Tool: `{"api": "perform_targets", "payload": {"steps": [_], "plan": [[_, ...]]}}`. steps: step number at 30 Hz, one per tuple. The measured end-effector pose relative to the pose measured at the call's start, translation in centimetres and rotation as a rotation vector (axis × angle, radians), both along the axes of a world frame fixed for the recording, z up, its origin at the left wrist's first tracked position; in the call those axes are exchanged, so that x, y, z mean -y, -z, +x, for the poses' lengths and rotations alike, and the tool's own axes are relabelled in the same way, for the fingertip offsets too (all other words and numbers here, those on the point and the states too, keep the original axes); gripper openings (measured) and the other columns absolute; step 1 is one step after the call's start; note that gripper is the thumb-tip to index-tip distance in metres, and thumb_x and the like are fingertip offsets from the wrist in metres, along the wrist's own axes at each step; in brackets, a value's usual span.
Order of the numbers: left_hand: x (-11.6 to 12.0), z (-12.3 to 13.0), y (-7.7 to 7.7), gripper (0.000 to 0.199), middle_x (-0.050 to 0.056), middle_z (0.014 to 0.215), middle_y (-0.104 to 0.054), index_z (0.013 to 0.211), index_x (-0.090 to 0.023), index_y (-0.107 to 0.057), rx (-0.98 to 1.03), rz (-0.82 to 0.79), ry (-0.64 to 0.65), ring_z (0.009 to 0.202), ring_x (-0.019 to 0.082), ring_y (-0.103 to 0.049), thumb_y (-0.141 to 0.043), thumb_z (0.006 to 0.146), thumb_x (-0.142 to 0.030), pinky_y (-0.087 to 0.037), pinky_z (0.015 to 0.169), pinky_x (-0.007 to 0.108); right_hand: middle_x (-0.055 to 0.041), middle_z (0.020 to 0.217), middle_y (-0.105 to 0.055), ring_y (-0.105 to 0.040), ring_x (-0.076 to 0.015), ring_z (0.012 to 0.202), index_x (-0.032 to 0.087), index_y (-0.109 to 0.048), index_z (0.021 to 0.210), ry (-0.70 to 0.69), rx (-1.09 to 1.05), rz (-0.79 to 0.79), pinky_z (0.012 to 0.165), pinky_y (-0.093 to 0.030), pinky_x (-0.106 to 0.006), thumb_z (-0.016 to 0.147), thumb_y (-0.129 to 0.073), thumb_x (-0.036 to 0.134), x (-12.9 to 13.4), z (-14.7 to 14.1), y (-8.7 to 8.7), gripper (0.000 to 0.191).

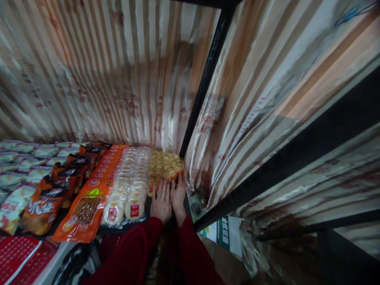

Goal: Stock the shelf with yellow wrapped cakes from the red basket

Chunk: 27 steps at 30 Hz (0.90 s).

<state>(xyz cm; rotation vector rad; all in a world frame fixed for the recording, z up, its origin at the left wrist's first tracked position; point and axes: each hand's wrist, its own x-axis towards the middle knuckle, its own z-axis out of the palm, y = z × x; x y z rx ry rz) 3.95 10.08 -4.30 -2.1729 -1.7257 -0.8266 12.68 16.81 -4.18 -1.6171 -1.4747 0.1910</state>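
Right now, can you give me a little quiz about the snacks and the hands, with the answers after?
1. What do the left hand and right hand touch?
A) the striped sheeting
B) the small yellow packs
C) the black post

2. True or false: the long orange packet lies between the round white crackers and the orange-and-black bags.

3. Fill in: the sleeves are ____.

Key: 1 B; 2 true; 3 red.

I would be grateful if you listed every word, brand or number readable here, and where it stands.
None reads with certainty:
Orange snack bag: large characters, blurred.
Long orange packet: too small.
Clear cracker pack, red labels: too small.
Green-and-white packaging: blurred.
Striped sheeting: blurred.
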Motion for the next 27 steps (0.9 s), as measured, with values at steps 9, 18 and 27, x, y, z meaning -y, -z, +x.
{"api": "perform_targets", "payload": {"steps": [9,18,27], "plan": [[4.6,0.7,0.9,0.045,0.018,0.141,-0.041,0.129,-0.005,-0.049,0.074,0.035,0.009,0.138,0.026,-0.025,-0.035,0.088,-0.017,-0.031,0.108,0.044,-0.0198,0.126,-0.054,-0.045,-0.0237,0.122,0.006,-0.053,0.121,-0.011,-0.095,0.014,0.103,-0.035,-0.042,0.085,-0.032,0.03,4.7,-0.3,-0.6,0.048],[12.5,-4.1,5.3,0.047,0.015,0.139,-0.045,0.133,-0.008,-0.043,0.038,-0.165,0.301,0.139,0.023,-0.02,-0.032,0.087,-0.012,-0.03,0.109,0.044,-0.0128,0.11,-0.06,-0.057,-0.0183,0.099,0.013,-0.056,0.115,-0.068,-0.26,-0.002,0.092,-0.044,-0.034,0.086,-0.036,0.027,14.5,-4.1,-1.4,0.038],[18.8,-10.7,8.8,0.05,0.015,0.136,-0.048,0.129,-0.011,-0.047,0.094,-0.677,0.107,0.128,0.02,-0.043,-0.041,0.081,-0.004,-0.04,0.102,0.035,-0.0098,0.102,-0.067,-0.06,-0.0171,0.097,0.015,-0.063,0.098,-0.296,-0.036,-0.385,0.088,-0.044,-0.03,0.087,-0.036,0.021,21.0,-6.2,5.8,0.03]]}}
